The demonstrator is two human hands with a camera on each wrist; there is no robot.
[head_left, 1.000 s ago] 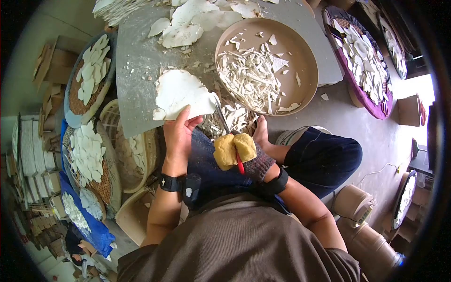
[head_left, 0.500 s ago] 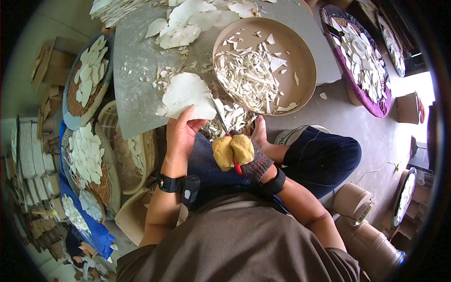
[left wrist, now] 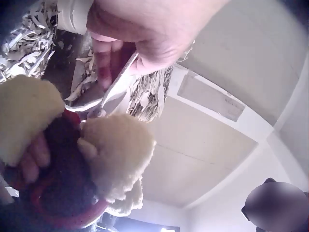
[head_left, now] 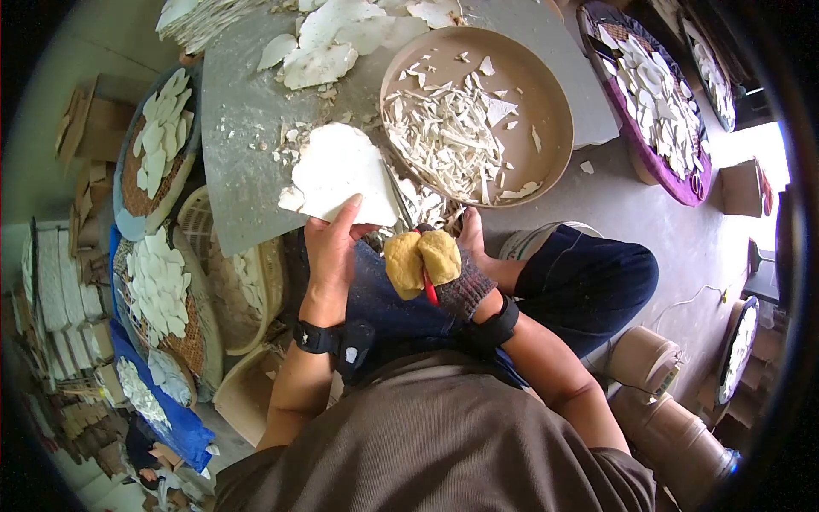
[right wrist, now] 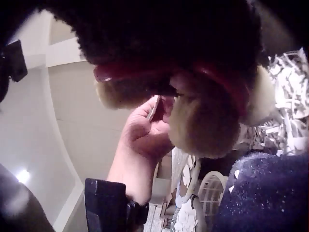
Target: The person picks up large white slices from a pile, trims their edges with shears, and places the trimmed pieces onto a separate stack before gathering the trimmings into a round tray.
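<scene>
A flat white piece (head_left: 341,175) with an uneven edge is pinched between thumb and fingers of the bare left hand (head_left: 331,247). The right hand (head_left: 461,286), in a dark knitted glove, grips red-handled scissors (head_left: 431,288) wrapped in thick yellow padding (head_left: 403,266). Their metal blades lie along the piece's right edge in the head view. The left wrist view shows the left hand (left wrist: 145,36) above the padding (left wrist: 118,154) and red handle loop. From the right wrist, the glove (right wrist: 169,34) hides the blades, and the left hand (right wrist: 145,135) appears beyond.
A round brown tray (head_left: 559,162) of white strips stands on the grey table (head_left: 243,171), with more flat pieces (head_left: 317,64) at its back. Offcuts lie below the tray, near a bare foot (head_left: 472,230). Baskets of white pieces (head_left: 158,282) stand at left, another (head_left: 653,94) at right.
The white piece has tilted and turned in the left hand, which has shifted slightly right. The right hand with the scissors has moved slightly, staying at the piece's right edge.
</scene>
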